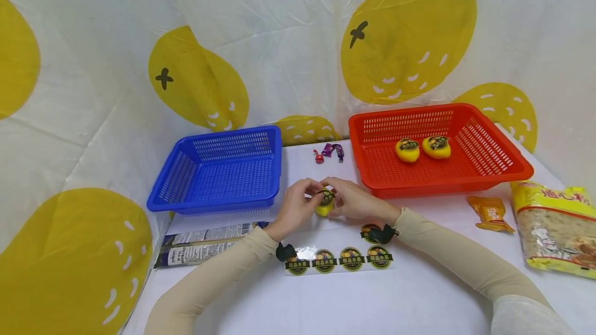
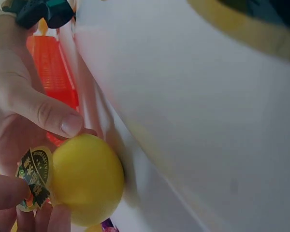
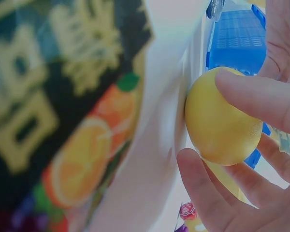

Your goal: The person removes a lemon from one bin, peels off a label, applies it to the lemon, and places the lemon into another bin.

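Note:
A yellow lemon [image 1: 323, 211] is held between both hands above the middle of the white table. My right hand [image 1: 354, 199] grips it, thumb on one side and fingers on the other, as the lemon [image 3: 222, 121] in the right wrist view shows. With thumb and fingers, my left hand [image 1: 296, 206] pinches a round black-and-gold sticker [image 2: 36, 179] against the lemon's side. Whether the whole sticker is stuck flat cannot be told. Below the hands lies a clear sheet with several like stickers [image 1: 351, 259]; another sticker [image 1: 369, 232] is partly behind the right wrist strap.
A blue basket [image 1: 216, 204] stands at back left. The red basket [image 1: 372, 182] at back right holds two stickered lemons [image 1: 436, 148]. Small candies [image 1: 319, 158] lie between the baskets. Long packets [image 1: 200, 254] are at left; an orange packet [image 1: 492, 214] and yellow bag [image 1: 554, 226] at right.

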Available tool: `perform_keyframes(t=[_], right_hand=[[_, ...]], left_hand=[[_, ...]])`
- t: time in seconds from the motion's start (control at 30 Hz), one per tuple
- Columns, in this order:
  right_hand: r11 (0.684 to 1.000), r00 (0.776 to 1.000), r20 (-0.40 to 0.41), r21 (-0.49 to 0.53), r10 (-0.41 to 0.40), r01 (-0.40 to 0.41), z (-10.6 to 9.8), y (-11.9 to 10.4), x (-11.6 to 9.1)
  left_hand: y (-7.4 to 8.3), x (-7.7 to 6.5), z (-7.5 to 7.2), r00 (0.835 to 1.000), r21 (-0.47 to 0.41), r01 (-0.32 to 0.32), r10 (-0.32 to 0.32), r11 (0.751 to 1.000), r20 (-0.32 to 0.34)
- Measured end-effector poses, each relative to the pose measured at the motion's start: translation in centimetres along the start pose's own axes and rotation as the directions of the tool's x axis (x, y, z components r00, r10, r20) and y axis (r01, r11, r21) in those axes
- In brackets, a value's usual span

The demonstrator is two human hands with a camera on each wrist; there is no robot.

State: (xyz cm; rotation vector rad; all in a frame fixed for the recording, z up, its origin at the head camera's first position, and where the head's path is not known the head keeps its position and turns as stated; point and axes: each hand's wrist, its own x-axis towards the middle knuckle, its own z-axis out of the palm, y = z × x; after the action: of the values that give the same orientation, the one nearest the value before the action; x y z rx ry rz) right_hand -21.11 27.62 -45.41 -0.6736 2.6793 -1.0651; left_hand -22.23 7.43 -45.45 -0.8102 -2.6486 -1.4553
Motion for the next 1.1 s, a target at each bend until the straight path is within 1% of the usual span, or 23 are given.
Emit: perform_keyframes(t=[0.27,0.53,0.6,0.83,1.0,1.1], right_hand=[[1.000,1.000,-0.011,0.000,-0.015,0.015,0.3,-0.1,0.0],[0.999,0.999,-0.030,-0.014,-0.044,0.043,0.5,-0.1,0.0],[0.999,0.999,-0.032,-0.007,-0.038,0.038,0.5,-0.1,0.0],[1.000,0.999,-0.033,-0.006,-0.007,0.006,0.6,-0.1,0.0],[1.000,0.999,-0.030,0.002,0.020,-0.020,0.6,-0.2,0.0],[1.000,0.999,-0.032,0.004,0.026,-0.026,0.6,-0.2,0.0]], left_hand=[[-0.6,0.2,0.0,1.000,0.078,0.003,-0.002,0.997,-0.016],[-1.0,0.3,-0.1,0.999,0.106,-0.032,0.034,0.994,-0.019],[-1.0,0.3,-0.1,0.999,0.107,-0.038,0.041,0.993,-0.021],[-1.1,0.4,-0.1,1.000,0.139,-0.021,0.022,0.990,-0.007],[-1.1,0.5,0.0,0.999,0.179,-0.045,0.049,0.983,-0.021],[-1.1,0.5,0.1,0.998,0.189,-0.037,0.045,0.981,-0.037]])
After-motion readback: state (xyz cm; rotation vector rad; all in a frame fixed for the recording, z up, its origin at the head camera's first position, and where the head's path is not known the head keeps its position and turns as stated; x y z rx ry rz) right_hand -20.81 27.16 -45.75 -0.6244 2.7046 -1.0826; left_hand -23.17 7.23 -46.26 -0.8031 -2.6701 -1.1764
